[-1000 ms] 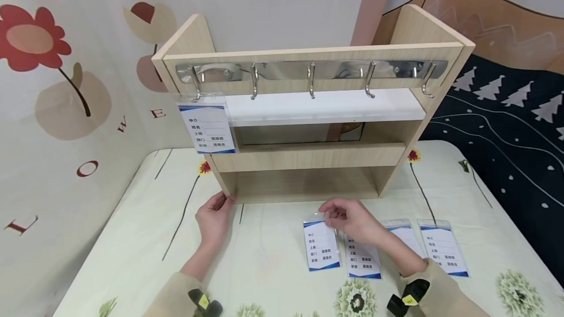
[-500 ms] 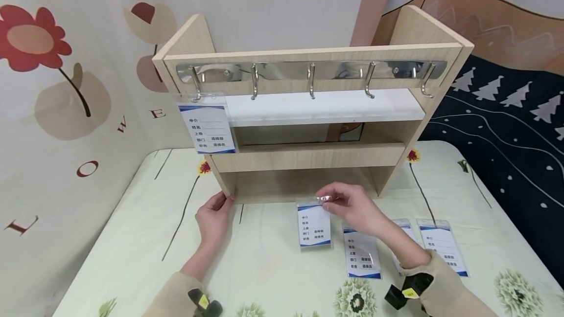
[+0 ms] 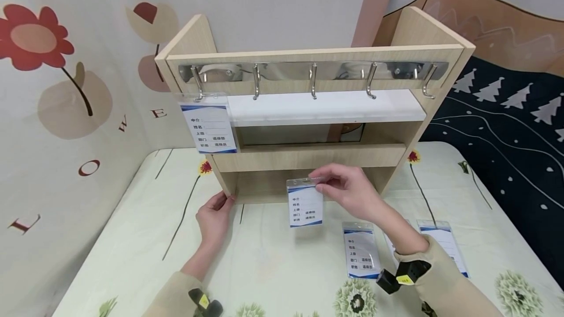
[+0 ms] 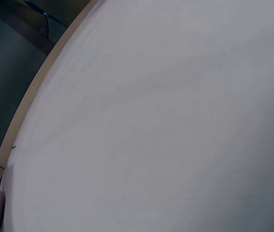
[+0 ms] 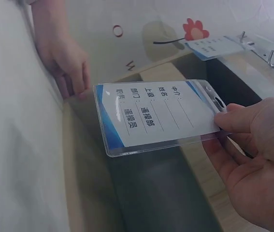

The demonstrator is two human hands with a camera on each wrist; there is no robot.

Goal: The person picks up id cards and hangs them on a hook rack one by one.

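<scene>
My right hand (image 3: 352,192) pinches a badge holder (image 3: 305,205) by its clear slotted top edge, thumb on one side and fingers on the other. The badge is raised off the table, in front of the lower opening of a wooden shelf (image 3: 308,155). In the right wrist view the badge (image 5: 151,116) lies tilted, its printed card facing up. My left hand (image 3: 214,219) grips the shelf's lower left front corner. A second badge (image 3: 209,128) hangs from the leftmost metal hook (image 3: 197,82). The left wrist view shows mostly tablecloth (image 4: 151,121).
Several more hooks, such as the middle hook (image 3: 313,81), line a metal strip on the shelf's front. On the flowered tablecloth (image 3: 264,268) lie a badge (image 3: 362,253) and another badge (image 3: 445,243) farther right, with one more partly behind my right forearm.
My right hand has lifted the badge off the table and carried it up and slightly left towards the shelf. My left hand stays at the shelf corner.
</scene>
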